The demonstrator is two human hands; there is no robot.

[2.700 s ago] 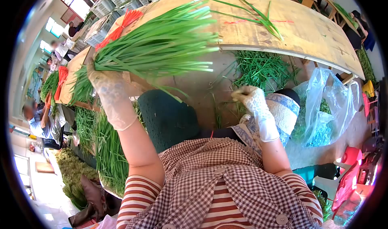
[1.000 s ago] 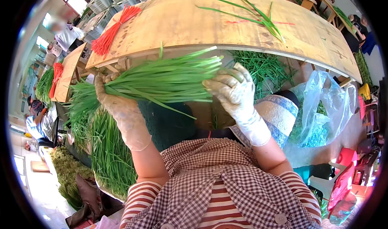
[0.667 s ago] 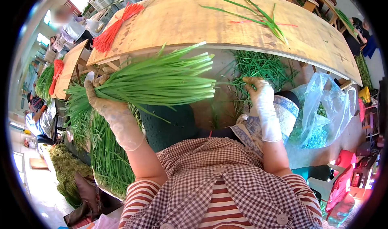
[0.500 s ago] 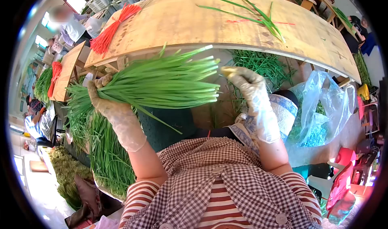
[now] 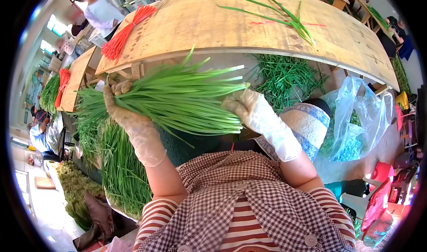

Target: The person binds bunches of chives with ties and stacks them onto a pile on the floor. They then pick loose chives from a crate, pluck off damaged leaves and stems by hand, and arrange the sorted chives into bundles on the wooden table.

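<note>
A bundle of long green leaves (image 5: 178, 98) lies across the space between my hands, its pale stem ends pointing right. Gloved and wrapped round the leafy end, my left hand (image 5: 129, 118) holds the bundle. My right hand (image 5: 253, 110), gloved too, touches the stem ends with its fingers pressed together; whether it grips one stem or several is hidden. Beyond, a few loose leaves (image 5: 293, 23) lie over a thin red strip on the wooden table (image 5: 191, 25).
Red ties (image 5: 126, 32) lie on the table's left. More greens (image 5: 124, 167) are heaped at my left, with cut scraps (image 5: 287, 78) on the floor and a clear plastic bag (image 5: 356, 118) to the right. A person (image 5: 100, 14) stands behind the table's left end.
My right hand has moved left from beside the bundle to its stem ends. The stems have spread a little. The person at the back left has moved nearer the table.
</note>
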